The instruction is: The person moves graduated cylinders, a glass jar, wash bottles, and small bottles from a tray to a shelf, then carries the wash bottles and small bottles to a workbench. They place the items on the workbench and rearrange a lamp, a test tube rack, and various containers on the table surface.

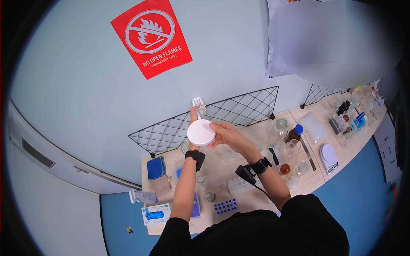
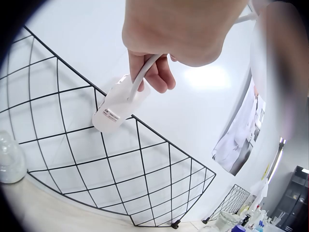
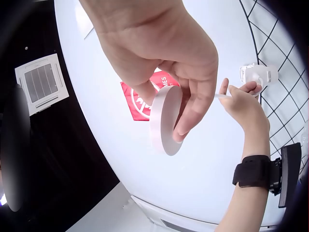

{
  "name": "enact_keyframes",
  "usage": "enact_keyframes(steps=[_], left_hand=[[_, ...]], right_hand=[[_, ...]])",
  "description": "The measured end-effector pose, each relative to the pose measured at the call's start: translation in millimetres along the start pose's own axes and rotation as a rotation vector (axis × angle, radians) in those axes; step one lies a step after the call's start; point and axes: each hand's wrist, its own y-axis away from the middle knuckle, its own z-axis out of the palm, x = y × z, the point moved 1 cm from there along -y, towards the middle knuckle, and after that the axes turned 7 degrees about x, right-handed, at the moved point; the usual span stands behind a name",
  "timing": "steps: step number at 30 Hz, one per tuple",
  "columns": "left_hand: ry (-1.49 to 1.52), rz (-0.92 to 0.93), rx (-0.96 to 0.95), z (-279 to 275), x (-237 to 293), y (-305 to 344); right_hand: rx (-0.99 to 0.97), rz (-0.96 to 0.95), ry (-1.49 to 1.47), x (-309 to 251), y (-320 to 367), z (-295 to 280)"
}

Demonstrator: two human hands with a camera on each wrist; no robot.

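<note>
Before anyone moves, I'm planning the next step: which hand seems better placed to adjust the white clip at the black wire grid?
Probably the left hand: it holds the white stem close to the clip, while the right hand grips the round white disc.

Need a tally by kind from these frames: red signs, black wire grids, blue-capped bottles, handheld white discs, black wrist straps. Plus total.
Red sign: 1
Wire grids: 2
Blue-capped bottle: 1
White disc: 1
Wrist straps: 2
Total: 7

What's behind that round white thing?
From the head view, the left hand is partly behind the white disc: its fingertips show above the rim. The disc covers the part in between, so you can't see that bit there.
</note>
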Motion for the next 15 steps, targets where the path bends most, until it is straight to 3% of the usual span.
enact_keyframes(steps=[7, 13, 14, 15], left_hand=[[-0.057, 0.114, 0.074, -4.2, 2.1, 3.4], [-0.109, 0.166, 0.134, -6.2, -0.7, 17.6], [-0.11, 0.159, 0.139, -10.3, -0.6, 26.5], [-0.08, -0.058, 0.151, -19.7, -3.1, 43.2]], right_hand=[[0.016, 0.029, 0.028, 29.0, 54.9, -30.6], [0.199, 0.087, 0.012, 52.5, 107.1, -62.7], [0.261, 0.095, 0.015, 56.3, 116.8, -68.8], [0.321, 0.102, 0.017, 60.2, 126.2, -75.0]])
